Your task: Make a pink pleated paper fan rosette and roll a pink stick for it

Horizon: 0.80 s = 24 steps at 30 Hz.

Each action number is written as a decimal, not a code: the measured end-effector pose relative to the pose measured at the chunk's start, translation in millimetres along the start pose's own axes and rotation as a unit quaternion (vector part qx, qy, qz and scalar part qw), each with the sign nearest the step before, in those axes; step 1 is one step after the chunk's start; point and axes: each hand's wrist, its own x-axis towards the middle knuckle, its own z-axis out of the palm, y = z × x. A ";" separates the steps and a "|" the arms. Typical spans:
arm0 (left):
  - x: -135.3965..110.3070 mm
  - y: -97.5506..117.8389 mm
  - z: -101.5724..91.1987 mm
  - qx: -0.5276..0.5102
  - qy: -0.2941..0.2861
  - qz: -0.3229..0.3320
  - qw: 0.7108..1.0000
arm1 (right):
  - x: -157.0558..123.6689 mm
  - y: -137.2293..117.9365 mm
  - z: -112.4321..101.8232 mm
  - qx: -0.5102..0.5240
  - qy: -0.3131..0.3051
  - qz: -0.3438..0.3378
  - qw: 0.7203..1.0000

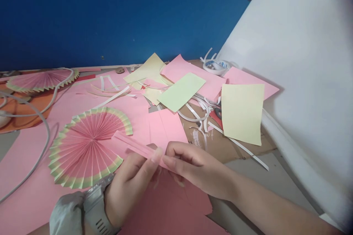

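Between my two hands is a narrow folded strip of pink paper (132, 144), tilted down toward the right. My left hand (135, 176) pinches its middle between thumb and fingers. At the strip's right end, the thumb and fingertips of my right hand (190, 167) press on it. Just left of my hands lies a pleated paper fan (91, 143), pink with a yellow and green rim, spread nearly into a full round with a gap at its right. Large pink paper sheets (66, 194) lie beneath the fan and my hands.
A second pleated fan (41, 80) lies at the back left, near a white cable (46, 132). Green paper (182, 91), yellow paper (242, 112), white strips (249, 154) and a tape roll (216, 66) lie on brown cardboard (231, 154). A blue wall (124, 14) rises behind.
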 end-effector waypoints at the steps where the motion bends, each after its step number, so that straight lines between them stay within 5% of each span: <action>1: 0.6 0.9 -0.1 0.010 -0.018 -0.006 1.000 | 0.0 -0.3 -0.4 -0.005 0.001 0.001 1.000; 4: 2.7 2.4 0.2 0.029 -0.050 -0.025 0.998 | 0.2 -0.1 -2.0 -0.009 -0.011 -0.003 1.000; 17: 1.9 -4.7 0.9 0.044 -0.021 -0.025 0.998 | 0.4 5.2 -2.4 0.026 -0.010 0.010 1.000; 24: 2.6 -1.7 1.6 0.027 -0.004 0.038 0.999 | 0.5 8.6 -4.8 0.019 -0.006 0.000 1.000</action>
